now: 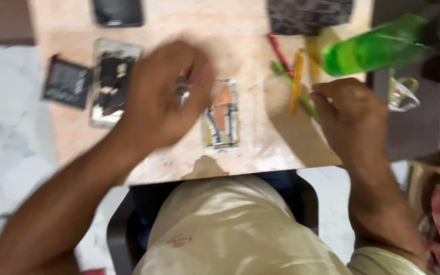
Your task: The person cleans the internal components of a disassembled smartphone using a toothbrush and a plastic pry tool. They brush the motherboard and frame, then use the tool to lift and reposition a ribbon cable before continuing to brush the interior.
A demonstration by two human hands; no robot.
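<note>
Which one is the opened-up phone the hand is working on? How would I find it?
Look at the pale wooden board on the person's lap. Near its front edge, just right of the left hand, lies the small opened phone. Unlike the darker opened phone farther left, it shows an orange patch inside.

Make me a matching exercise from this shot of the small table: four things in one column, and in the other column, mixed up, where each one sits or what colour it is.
Things:
1. bottle
2. flat battery
3. opened phone body
4. yellow tool

Descriptions:
A. dark rectangle at the table's left edge
B. translucent green, lying at the upper right
C. slim, just left of the right hand
D. light frame with dark insides, beside the left hand

Pairs: 1-B, 2-A, 3-D, 4-C
</note>
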